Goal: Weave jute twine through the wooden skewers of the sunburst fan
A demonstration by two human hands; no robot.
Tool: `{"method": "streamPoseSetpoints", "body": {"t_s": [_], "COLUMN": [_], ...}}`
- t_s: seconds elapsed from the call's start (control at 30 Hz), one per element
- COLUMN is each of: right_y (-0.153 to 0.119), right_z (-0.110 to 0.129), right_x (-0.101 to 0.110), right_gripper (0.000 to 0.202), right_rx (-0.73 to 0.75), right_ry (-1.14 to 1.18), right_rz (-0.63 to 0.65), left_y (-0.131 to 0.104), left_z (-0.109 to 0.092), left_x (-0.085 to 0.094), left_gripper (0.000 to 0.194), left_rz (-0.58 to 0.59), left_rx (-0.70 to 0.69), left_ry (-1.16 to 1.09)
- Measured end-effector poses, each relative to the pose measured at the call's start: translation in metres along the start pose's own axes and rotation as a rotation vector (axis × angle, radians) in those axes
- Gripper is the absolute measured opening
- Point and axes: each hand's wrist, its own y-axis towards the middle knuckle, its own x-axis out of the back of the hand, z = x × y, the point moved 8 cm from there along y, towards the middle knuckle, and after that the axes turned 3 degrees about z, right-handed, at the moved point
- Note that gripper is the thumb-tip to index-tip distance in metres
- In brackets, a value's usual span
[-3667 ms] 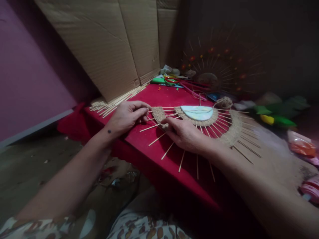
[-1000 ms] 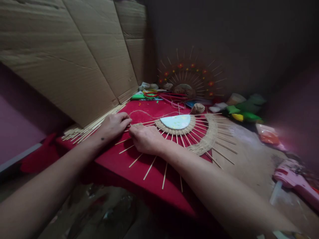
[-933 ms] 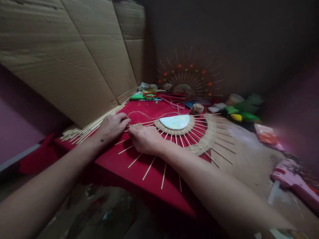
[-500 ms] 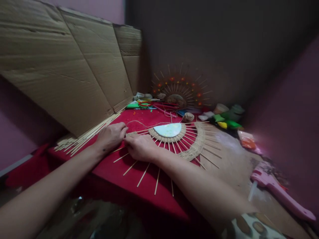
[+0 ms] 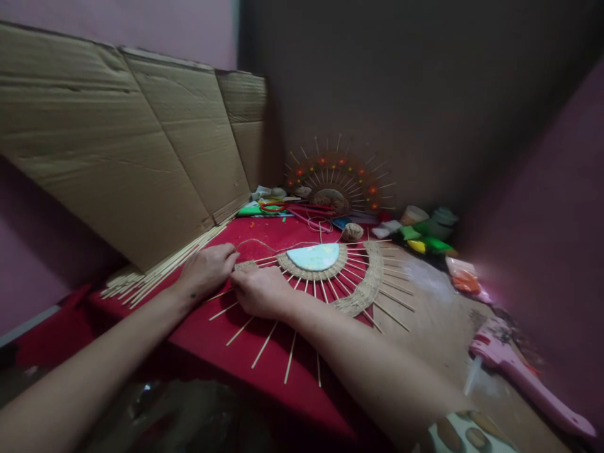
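A half-round sunburst of thin sticks and woven twine point(image 5: 365, 292) lies on a red cloth, with a pale blue half-disc point(image 5: 314, 257) at its centre. My left hand point(image 5: 210, 270) is closed at the far left end of the woven band, its fingertips pinching the twine. That twine point(image 5: 257, 241) trails behind the sunburst towards a small twine ball point(image 5: 352, 231). Close beside it, my right hand point(image 5: 262, 292) is closed over the left side of the band, gripping the sunburst there. Its fingertips are partly hidden, and several bare sticks point(image 5: 265, 345) stick out below it.
Loose sticks point(image 5: 155, 270) lie at left by a standing cardboard sheet point(image 5: 108, 145). A finished-looking sunburst with flowers point(image 5: 337, 179) leans at the back. Scissors with orange handles point(image 5: 274, 207) lie near it. At right are coloured packets point(image 5: 465, 277) and a pink glue gun point(image 5: 523, 371).
The whole view has shifted, so the scene sits slightly lower in the picture. Both hands stay at the left end of the band, with only slight finger movement.
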Motion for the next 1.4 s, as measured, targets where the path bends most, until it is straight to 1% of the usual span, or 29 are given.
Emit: {"method": "streamPoseSetpoints", "body": {"t_s": [0.17, 0.43, 0.57, 0.83, 1.1, 1.4], "right_y": [0.0001, 0.0005, 0.0009, 0.0008, 0.0016, 0.0017], "right_z": [-0.0012, 0.0014, 0.0023, 0.0012, 0.0008, 0.001], "right_x": [-0.0012, 0.0009, -0.0006, 0.0002, -0.0013, -0.0003], "right_gripper": [0.022, 0.023, 0.024, 0.022, 0.02, 0.026], "right_rx": [-0.007, 0.025, 0.04, 0.021, 0.025, 0.038], "right_ry": [-0.017, -0.019, -0.01, -0.007, -0.018, 0.02], "right_rz": [-0.038, -0.079, -0.07, -0.069, -0.084, -0.086], "left_y": [0.0024, 0.0028, 0.0024, 0.0043, 0.0032, 0.0025], "left_z": [0.0032, 0.0031, 0.0032, 0.0012, 0.0002, 0.0006], "left_x": [-0.0041, -0.0054, -0.0045, -0.0055, -0.0049, -0.0049], "left_gripper": [0.034, 0.031, 0.032, 0.031, 0.031, 0.034], "left_rz": [0.003, 0.001, -0.003, 0.022, 0.033, 0.035], "left_rx": [0.024, 0.012, 0.016, 0.018, 0.029, 0.031], "left_ry": [0.001, -0.01, -0.005, 0.006, 0.014, 0.03]}}
